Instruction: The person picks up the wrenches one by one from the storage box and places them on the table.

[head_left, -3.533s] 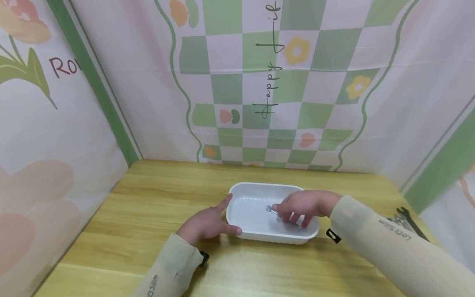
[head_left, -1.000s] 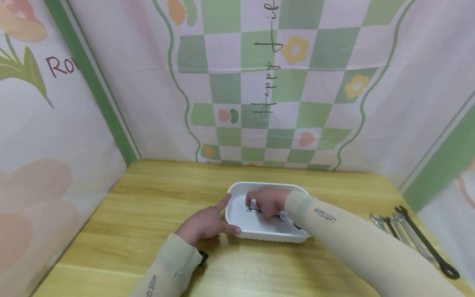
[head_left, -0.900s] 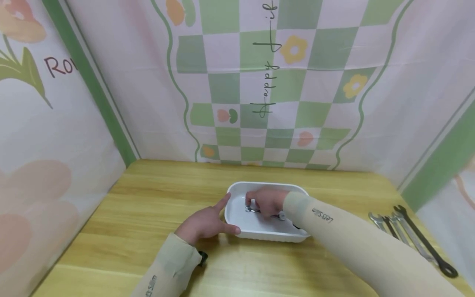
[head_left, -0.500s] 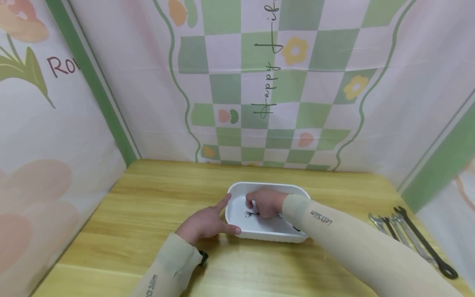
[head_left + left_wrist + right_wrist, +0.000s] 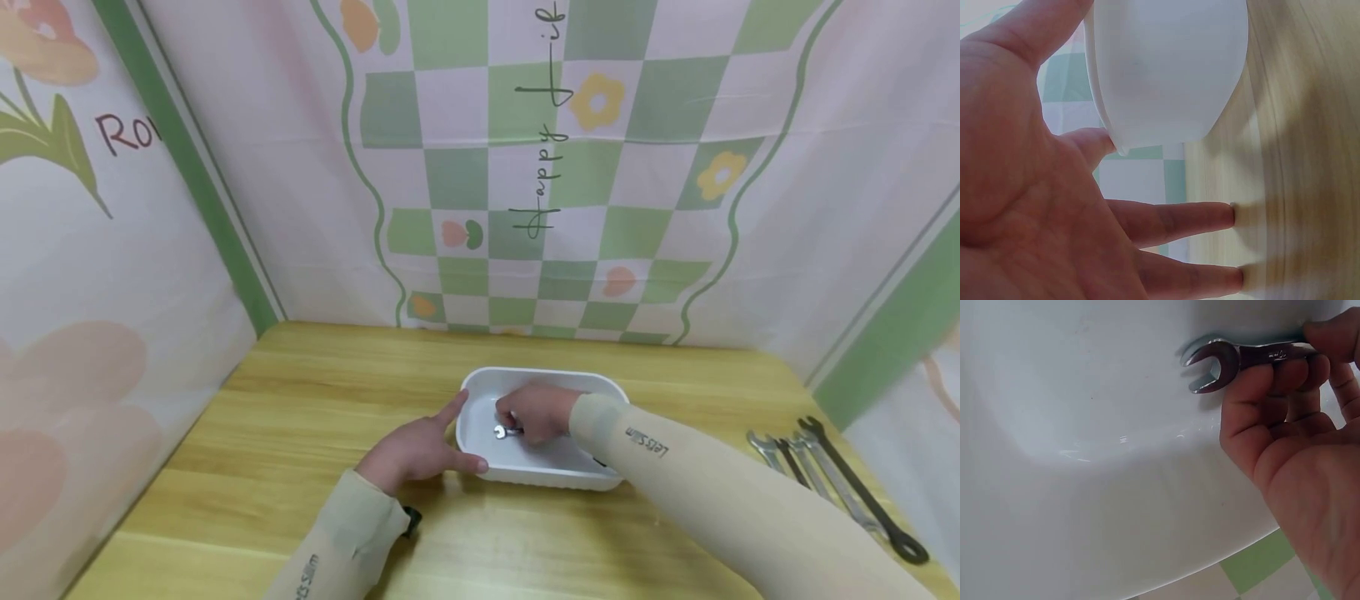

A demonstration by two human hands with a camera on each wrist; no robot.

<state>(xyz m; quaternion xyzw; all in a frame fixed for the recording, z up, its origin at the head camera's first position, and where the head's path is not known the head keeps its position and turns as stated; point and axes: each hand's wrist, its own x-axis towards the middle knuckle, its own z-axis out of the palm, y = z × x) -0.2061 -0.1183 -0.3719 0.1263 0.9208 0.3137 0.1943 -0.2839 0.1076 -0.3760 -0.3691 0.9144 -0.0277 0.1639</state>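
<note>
A white rectangular dish stands on the wooden table. My right hand is inside it, fingers curled round a small open-ended wrench. In the right wrist view the wrench lies between thumb and fingers, low over the dish floor, its open jaw pointing left; the far end is hidden by the hand. My left hand is spread at the dish's left end, with thumb and index finger on the rim. In the left wrist view, two other straight fingers of that hand reach down to the tabletop.
Several wrenches, silver and black, lie side by side at the table's right edge, beyond my right sleeve. A patterned cloth hangs behind the table. Another cloth hangs at the left.
My right hand has moved left within the dish since the first frame. During the last second the wrench's open end has shifted slightly toward me. The left hand keeps its place.
</note>
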